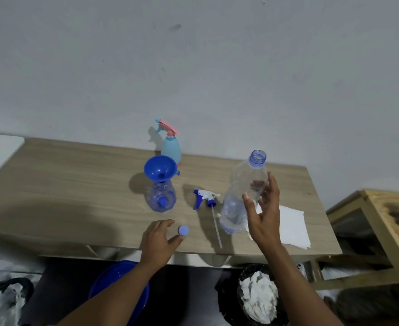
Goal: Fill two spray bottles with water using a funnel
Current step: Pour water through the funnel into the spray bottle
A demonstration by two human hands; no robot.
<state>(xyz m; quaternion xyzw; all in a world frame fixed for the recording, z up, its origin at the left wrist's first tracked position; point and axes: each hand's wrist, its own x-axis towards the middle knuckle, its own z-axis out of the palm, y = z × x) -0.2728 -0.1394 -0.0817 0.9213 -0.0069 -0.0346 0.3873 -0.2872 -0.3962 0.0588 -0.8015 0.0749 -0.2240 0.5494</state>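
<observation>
A clear spray bottle (163, 198) stands mid-table with a blue funnel (160, 169) in its neck. Its white and blue trigger head (205, 198) lies to the right, its tube pointing at the front edge. A pale blue spray bottle (171, 148) with a pink head stands by the wall. My right hand (263, 215) holds a clear, uncapped water bottle (240, 196), thumb in front and fingers behind; the bottle leans with its base near the tabletop. My left hand (158, 243) rests on the wooden table (76, 184), fingers relaxed, beside the blue cap (183, 230).
White paper sheets (292, 227) lie at the table's right front. A wooden stand (391, 222) is to the right. Below the front edge sit a blue basin (118, 283) and a dark basket with white cloth (257, 297). The wall runs right behind the table.
</observation>
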